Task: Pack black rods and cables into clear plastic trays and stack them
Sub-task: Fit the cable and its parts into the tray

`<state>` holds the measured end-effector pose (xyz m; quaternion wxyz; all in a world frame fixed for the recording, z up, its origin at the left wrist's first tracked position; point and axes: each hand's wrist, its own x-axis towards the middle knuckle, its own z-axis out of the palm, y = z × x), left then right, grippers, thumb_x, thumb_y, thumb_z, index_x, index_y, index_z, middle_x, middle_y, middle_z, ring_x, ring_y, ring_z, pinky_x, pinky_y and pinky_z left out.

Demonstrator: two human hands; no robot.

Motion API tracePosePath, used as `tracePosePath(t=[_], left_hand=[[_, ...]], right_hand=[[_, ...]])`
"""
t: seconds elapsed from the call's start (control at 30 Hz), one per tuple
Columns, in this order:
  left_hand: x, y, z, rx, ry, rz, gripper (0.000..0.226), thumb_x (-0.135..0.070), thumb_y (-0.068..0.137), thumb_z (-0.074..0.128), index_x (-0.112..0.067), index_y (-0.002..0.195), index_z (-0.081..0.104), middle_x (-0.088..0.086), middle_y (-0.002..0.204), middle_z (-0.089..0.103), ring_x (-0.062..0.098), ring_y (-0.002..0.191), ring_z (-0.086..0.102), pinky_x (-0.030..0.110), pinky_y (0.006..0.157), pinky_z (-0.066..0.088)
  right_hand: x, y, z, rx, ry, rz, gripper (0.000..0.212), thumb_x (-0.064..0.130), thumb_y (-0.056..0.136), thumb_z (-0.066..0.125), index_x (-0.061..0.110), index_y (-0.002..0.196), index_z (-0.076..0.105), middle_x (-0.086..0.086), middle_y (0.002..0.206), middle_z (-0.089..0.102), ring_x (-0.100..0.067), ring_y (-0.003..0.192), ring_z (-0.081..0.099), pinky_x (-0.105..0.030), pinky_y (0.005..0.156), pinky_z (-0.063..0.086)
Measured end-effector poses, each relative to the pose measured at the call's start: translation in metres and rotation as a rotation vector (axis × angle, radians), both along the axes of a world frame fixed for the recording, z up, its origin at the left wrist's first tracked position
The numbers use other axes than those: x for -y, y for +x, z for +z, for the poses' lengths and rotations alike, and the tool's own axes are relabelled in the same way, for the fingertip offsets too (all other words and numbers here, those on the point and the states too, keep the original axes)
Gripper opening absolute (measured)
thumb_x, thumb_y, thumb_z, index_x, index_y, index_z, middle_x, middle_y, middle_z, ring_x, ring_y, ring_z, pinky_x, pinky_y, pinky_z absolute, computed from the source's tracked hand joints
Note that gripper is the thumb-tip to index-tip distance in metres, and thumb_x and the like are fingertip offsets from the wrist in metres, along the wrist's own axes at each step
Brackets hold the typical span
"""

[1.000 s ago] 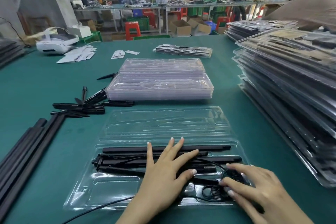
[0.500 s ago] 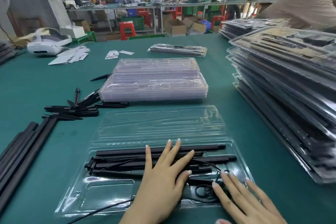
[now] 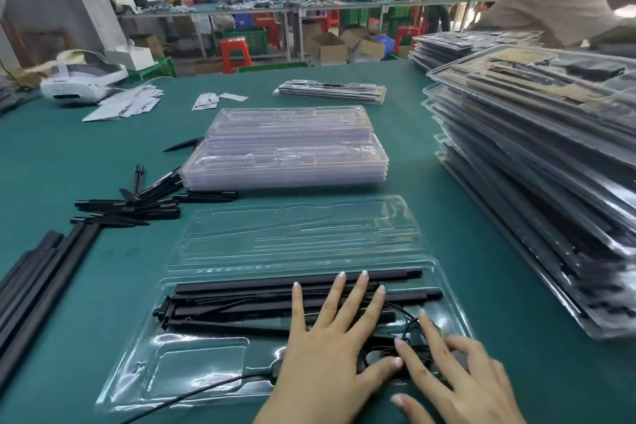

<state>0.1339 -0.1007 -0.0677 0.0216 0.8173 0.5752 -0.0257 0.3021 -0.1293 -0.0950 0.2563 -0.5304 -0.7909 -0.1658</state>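
Green cloth covers the work table (image 3: 86, 155), with a busy workshop far behind. Near the middle lies an open clear tray (image 3: 192, 365) holding black rods (image 3: 241, 299) and a coiled cable (image 3: 378, 354) at its right. Left hand (image 3: 330, 348) lies flat, fingers straight and spread, pressing the rods. Right hand (image 3: 457, 379) rests loosely spread fingers on the cable, gripping nothing. Empty trays (image 3: 285, 155) sit stacked beyond; filled trays (image 3: 537, 162) pile up at right.

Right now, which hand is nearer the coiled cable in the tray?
Right. The right hand has fingertips on the coiled cable; the left hand lies flat just beside it, fingers over the black rods.
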Motion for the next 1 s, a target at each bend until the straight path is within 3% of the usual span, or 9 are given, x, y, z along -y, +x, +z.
tracePosePath(t=[0.07, 0.2, 0.3, 0.37, 0.43, 0.5, 0.63, 0.87, 1.0], left_hand=[[0.001, -0.001, -0.001, 0.004, 0.021, -0.005, 0.063, -0.07, 0.083, 0.023, -0.042, 0.13, 0.054, -0.015, 0.138, 0.051, 0.011, 0.125, 0.051, 0.05, 0.092, 0.026], [0.002, -0.001, -0.001, -0.012, 0.038, -0.006, 0.063, -0.07, 0.081, 0.026, -0.043, 0.131, 0.053, -0.016, 0.138, 0.05, 0.011, 0.125, 0.051, 0.05, 0.093, 0.025], [0.002, -0.001, -0.003, -0.018, 0.077, -0.011, 0.064, -0.071, 0.079, 0.028, -0.043, 0.131, 0.053, -0.016, 0.138, 0.051, 0.011, 0.126, 0.051, 0.051, 0.093, 0.025], [0.002, 0.0, -0.005, -0.007, 0.102, -0.005, 0.065, -0.071, 0.079, 0.029, -0.042, 0.131, 0.053, -0.016, 0.138, 0.051, 0.011, 0.126, 0.051, 0.052, 0.093, 0.024], [0.002, 0.0, -0.006, 0.008, 0.118, -0.007, 0.065, -0.071, 0.078, 0.03, -0.042, 0.132, 0.053, -0.016, 0.138, 0.051, 0.012, 0.126, 0.05, 0.052, 0.094, 0.024], [0.002, 0.0, -0.008, 0.026, 0.14, -0.013, 0.066, -0.071, 0.078, 0.031, -0.041, 0.133, 0.052, -0.015, 0.139, 0.05, 0.012, 0.127, 0.049, 0.052, 0.095, 0.023], [0.001, 0.0, -0.011, 0.039, 0.187, -0.012, 0.067, -0.071, 0.076, 0.032, -0.041, 0.132, 0.053, -0.015, 0.139, 0.05, 0.012, 0.127, 0.05, 0.052, 0.094, 0.024], [0.002, -0.001, -0.01, 0.047, 0.244, -0.017, 0.059, -0.066, 0.089, 0.02, -0.041, 0.133, 0.052, -0.015, 0.14, 0.049, 0.011, 0.128, 0.049, 0.051, 0.093, 0.024], [0.001, -0.002, -0.013, 0.012, 0.291, -0.04, 0.06, -0.064, 0.085, 0.027, -0.04, 0.132, 0.054, -0.014, 0.138, 0.051, 0.013, 0.125, 0.052, 0.054, 0.092, 0.024]], right_hand=[[-0.002, 0.002, -0.003, -0.024, 0.03, 0.022, 0.075, 0.048, 0.101, 0.012, 0.024, 0.082, 0.08, -0.013, 0.1, 0.072, -0.02, 0.079, 0.04, -0.03, 0.048, 0.047], [-0.006, 0.011, -0.003, -0.04, 0.051, 0.062, 0.067, 0.039, 0.102, 0.015, 0.027, 0.086, 0.078, -0.006, 0.094, 0.074, -0.018, 0.077, 0.039, -0.027, 0.052, 0.046], [-0.01, 0.014, 0.0, -0.058, 0.058, 0.088, 0.042, 0.034, 0.103, 0.015, 0.034, 0.101, 0.057, 0.0, 0.091, 0.072, -0.016, 0.077, 0.038, -0.025, 0.057, 0.042], [-0.015, 0.023, 0.002, -0.134, 0.041, 0.155, 0.02, 0.027, 0.1, 0.035, 0.036, 0.104, 0.053, 0.011, 0.096, 0.068, -0.011, 0.077, 0.04, -0.021, 0.064, 0.04], [-0.022, 0.034, 0.006, -0.206, -0.052, 0.237, 0.021, 0.029, 0.093, 0.05, 0.032, 0.111, 0.061, 0.029, 0.108, 0.055, -0.007, 0.078, 0.046, -0.02, 0.068, 0.042], [-0.028, 0.043, 0.013, -0.229, -0.134, 0.291, 0.046, 0.046, 0.1, 0.033, 0.021, 0.111, 0.069, 0.037, 0.107, 0.048, -0.004, 0.077, 0.049, -0.019, 0.069, 0.045], [-0.031, 0.048, 0.019, -0.248, -0.266, 0.343, 0.055, 0.051, 0.098, 0.032, 0.018, 0.104, 0.075, 0.02, 0.095, 0.065, -0.003, 0.074, 0.046, -0.02, 0.065, 0.047], [-0.037, 0.048, 0.013, -0.132, -0.23, 0.357, 0.051, 0.049, 0.098, 0.032, 0.025, 0.095, 0.076, 0.025, 0.088, 0.063, -0.003, 0.072, 0.04, -0.018, 0.064, 0.037], [-0.04, 0.047, 0.018, -0.138, -0.26, 0.362, 0.023, 0.041, 0.086, 0.059, 0.026, 0.091, 0.076, 0.025, 0.08, 0.062, -0.001, 0.07, 0.04, -0.016, 0.065, 0.038]])
